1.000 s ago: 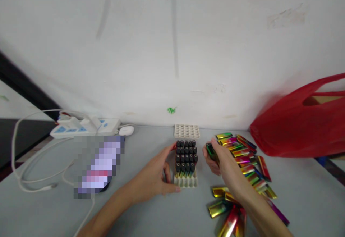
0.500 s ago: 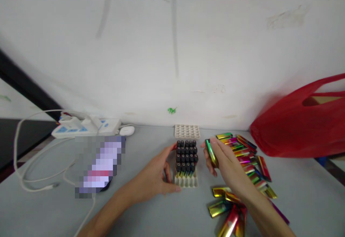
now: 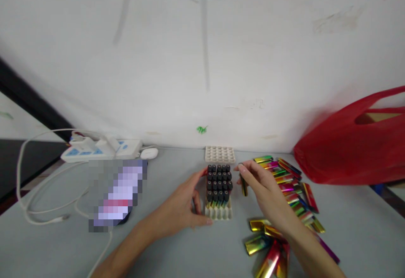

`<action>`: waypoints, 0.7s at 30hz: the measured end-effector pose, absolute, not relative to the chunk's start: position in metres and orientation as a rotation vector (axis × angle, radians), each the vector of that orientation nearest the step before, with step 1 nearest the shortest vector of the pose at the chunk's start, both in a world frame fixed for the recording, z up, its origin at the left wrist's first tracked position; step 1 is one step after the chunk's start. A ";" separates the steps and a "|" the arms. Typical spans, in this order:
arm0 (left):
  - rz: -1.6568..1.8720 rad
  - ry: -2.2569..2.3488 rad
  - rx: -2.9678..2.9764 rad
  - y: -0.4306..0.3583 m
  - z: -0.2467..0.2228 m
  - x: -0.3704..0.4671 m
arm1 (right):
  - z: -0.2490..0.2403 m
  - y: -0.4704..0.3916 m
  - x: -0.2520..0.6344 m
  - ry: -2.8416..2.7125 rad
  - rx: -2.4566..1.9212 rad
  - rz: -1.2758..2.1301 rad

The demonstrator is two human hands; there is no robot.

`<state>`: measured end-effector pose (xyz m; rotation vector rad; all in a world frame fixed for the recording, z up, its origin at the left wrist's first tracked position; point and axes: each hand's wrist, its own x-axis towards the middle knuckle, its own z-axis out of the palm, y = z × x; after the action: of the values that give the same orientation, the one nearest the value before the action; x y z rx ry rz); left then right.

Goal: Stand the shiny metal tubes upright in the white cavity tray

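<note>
Several black-topped tubes (image 3: 219,181) stand upright in rows in a pale tray (image 3: 219,214) with round slots; the front slots hold nothing. My left hand (image 3: 182,208) is curved round the left side of this tray, thumb at its front corner and fingers at the back rows. To the right of the tray, my right hand (image 3: 264,187) pinches a dark and gold shiny tube (image 3: 244,185) between thumb and fingers, its lower end pointing down. Shiny coloured tubes (image 3: 286,179) lie in a heap beyond my right hand, and more gold and red ones (image 3: 268,252) lie nearer the front.
A second pale slotted tray (image 3: 220,154) lies by the wall. At the right is a red bag (image 3: 351,147). On the left are a white power strip (image 3: 126,149), cables, a white case (image 3: 149,153) and a blurred phone (image 3: 122,193).
My right hand has turned, and the tube in it has swung to a more upright angle and moved slightly left. My left hand and the tray have stayed put.
</note>
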<state>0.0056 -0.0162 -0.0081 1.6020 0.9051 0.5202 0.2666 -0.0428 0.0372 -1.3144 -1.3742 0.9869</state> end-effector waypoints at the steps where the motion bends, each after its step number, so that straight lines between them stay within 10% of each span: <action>1: 0.522 0.904 1.604 -0.016 -0.008 0.006 | 0.037 -0.042 0.267 -1.387 -1.312 0.989; 21: 0.494 0.929 1.602 -0.017 -0.007 0.006 | 0.049 -0.044 0.301 -1.653 -1.359 1.182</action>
<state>0.0057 -0.0170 -0.0069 1.6024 0.9295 0.4939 0.3007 -0.0441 0.0489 -1.3595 -1.6528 1.1819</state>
